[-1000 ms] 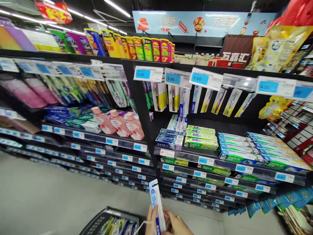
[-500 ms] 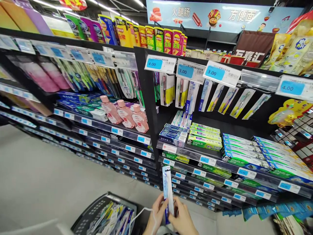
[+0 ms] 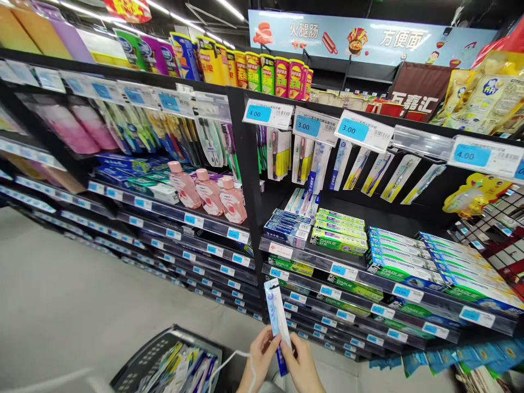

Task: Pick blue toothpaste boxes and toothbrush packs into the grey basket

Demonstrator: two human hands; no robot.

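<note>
Left hand (image 3: 258, 355) and right hand (image 3: 301, 363), both pinched on 1 packaged toothbrush (image 3: 276, 316), held upright at bottom centre. Basket (image 3: 151, 360) of packs lower left. Beyond: toothpaste boxes (image 3: 338, 240), 3 pink bottles (image 3: 208, 191).

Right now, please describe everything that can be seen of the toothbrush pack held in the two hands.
The toothbrush pack is a long, narrow blister card, white and light blue above with a dark blue lower end, apparently plastic over card. It stands nearly upright, its top leaning slightly left, in front of the lower shelves. The left hand and the right hand pinch its lower part from either side. The brush itself is too small to make out.
</note>
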